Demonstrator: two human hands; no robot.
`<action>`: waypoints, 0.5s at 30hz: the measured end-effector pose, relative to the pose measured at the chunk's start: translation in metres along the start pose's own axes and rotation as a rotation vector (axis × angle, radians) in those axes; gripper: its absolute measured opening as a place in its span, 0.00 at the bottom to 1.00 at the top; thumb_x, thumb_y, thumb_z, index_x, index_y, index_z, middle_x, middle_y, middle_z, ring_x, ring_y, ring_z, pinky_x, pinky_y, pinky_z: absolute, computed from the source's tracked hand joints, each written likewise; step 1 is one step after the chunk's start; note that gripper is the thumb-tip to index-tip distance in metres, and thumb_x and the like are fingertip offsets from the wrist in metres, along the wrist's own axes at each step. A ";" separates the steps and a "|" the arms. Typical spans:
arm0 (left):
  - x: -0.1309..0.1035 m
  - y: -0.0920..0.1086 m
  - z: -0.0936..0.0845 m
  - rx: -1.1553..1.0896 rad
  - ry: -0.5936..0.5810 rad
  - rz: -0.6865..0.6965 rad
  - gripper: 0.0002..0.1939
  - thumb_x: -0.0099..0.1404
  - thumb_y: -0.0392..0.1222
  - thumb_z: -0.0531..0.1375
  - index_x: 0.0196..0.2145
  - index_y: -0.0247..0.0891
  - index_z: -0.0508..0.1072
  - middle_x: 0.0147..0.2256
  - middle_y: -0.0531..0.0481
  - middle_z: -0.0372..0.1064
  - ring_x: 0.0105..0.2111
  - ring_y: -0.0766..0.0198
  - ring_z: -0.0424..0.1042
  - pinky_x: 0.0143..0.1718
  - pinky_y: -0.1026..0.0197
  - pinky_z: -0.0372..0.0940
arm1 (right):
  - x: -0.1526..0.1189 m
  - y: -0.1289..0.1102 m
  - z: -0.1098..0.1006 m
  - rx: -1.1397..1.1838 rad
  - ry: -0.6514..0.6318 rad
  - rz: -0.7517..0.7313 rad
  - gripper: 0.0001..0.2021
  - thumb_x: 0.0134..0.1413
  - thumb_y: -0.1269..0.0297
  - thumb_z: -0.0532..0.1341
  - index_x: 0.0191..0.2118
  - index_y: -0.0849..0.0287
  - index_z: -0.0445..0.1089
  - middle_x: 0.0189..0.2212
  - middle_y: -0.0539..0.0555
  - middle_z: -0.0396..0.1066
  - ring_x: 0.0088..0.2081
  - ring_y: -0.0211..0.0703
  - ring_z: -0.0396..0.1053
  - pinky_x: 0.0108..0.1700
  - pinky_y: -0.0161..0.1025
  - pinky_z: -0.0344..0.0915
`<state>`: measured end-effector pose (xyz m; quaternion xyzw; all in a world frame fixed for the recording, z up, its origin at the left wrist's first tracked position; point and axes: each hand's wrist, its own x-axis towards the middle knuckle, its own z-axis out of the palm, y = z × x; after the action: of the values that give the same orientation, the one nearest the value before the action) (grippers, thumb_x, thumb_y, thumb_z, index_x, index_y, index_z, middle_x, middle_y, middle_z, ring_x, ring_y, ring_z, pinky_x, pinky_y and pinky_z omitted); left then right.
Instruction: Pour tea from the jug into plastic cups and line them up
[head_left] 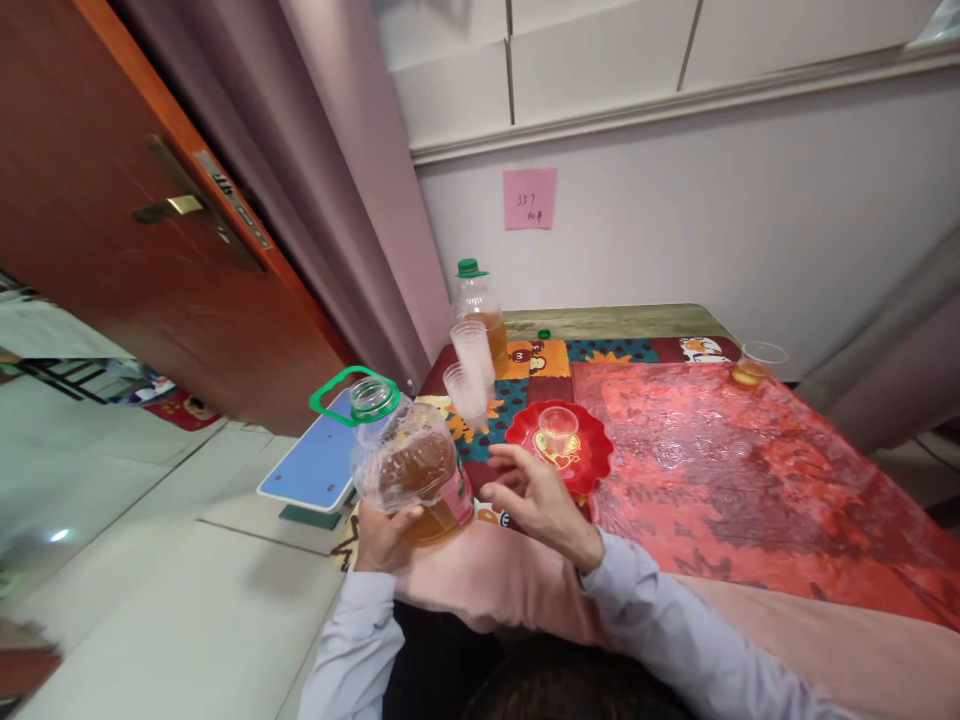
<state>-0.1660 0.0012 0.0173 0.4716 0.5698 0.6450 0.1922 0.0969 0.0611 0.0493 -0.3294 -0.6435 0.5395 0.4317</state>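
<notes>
A large clear plastic jug (420, 465) of amber liquid, uncapped and with a green handle ring at its neck, leans toward the left at the table's near corner. My left hand (386, 535) is on its lower side, thumb forward and the other fingers hidden behind it. My right hand (544, 500) hovers just right of the jug, fingers apart and holding nothing. Beyond it a red scalloped plate (600, 455) bears a clear plastic cup (559, 428). Two stacks of clear cups, a nearer stack (466, 395) and a farther stack (474, 350), stand behind the jug.
A second jug (480, 305) with a green cap stands at the back left, a loose green cap (544, 334) near it. Far right, a cup (759, 362) holds some amber liquid. A blue stool (315, 465) stands left of the table, below a brown door (180, 200).
</notes>
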 end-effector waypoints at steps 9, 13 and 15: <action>-0.001 0.030 0.015 0.075 -0.104 -0.045 0.55 0.41 0.58 0.80 0.63 0.38 0.67 0.59 0.33 0.74 0.59 0.38 0.76 0.61 0.40 0.71 | 0.007 0.018 0.028 -0.039 -0.067 -0.104 0.33 0.58 0.44 0.71 0.66 0.46 0.68 0.55 0.60 0.77 0.53 0.60 0.79 0.50 0.56 0.79; -0.002 0.017 0.010 0.087 -0.053 -0.061 0.56 0.40 0.60 0.80 0.63 0.38 0.67 0.58 0.35 0.74 0.59 0.37 0.75 0.61 0.40 0.72 | -0.005 0.002 -0.010 -0.300 0.173 -0.196 0.21 0.62 0.48 0.69 0.57 0.47 0.74 0.52 0.59 0.79 0.51 0.59 0.79 0.54 0.55 0.76; -0.004 0.005 0.005 0.076 -0.006 -0.051 0.55 0.39 0.62 0.79 0.62 0.39 0.70 0.58 0.35 0.75 0.58 0.36 0.76 0.60 0.39 0.73 | -0.010 -0.002 -0.045 -0.444 0.360 -0.164 0.15 0.66 0.49 0.65 0.52 0.49 0.74 0.43 0.58 0.81 0.42 0.55 0.80 0.46 0.51 0.76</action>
<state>-0.1590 -0.0005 0.0196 0.4657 0.6053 0.6163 0.1922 0.1419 0.0705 0.0510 -0.4528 -0.6834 0.2818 0.4985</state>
